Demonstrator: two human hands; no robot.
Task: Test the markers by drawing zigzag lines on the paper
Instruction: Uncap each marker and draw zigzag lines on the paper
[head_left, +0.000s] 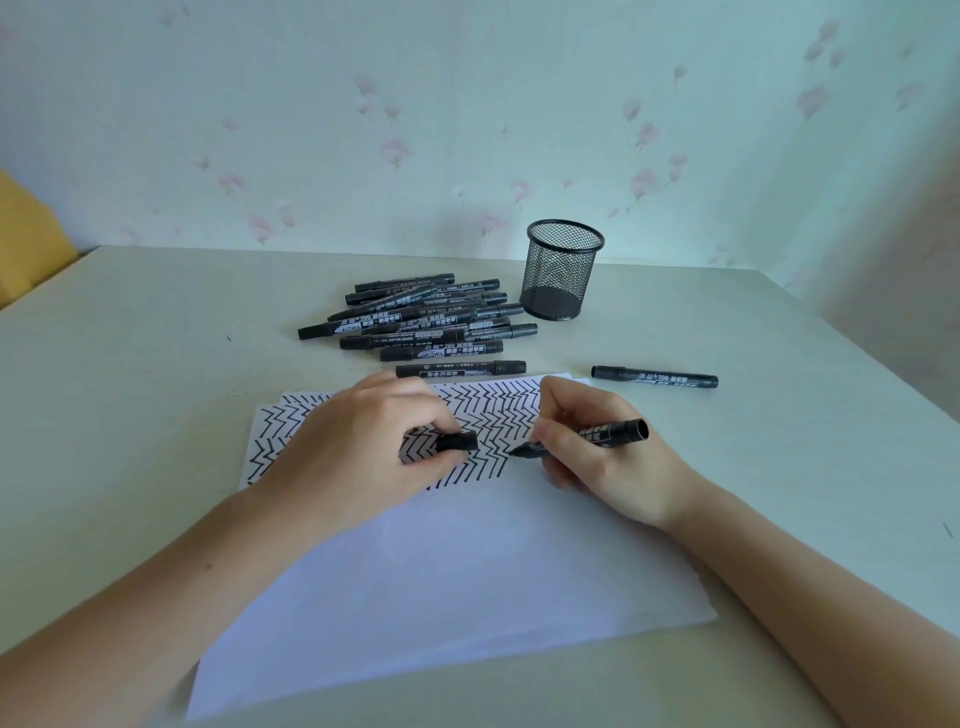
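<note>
A white sheet of paper lies on the table, its far half covered with black zigzag lines. My right hand grips an uncapped black marker, tip pointing left and resting just above the paper at the end of a zigzag row. My left hand rests on the paper and pinches the marker's black cap between thumb and fingers, a short way left of the tip.
A pile of several capped black markers lies beyond the paper. One more marker lies alone to the right. An empty black mesh pen cup stands behind, near the wall. More sheets peek out under the top sheet's left edge.
</note>
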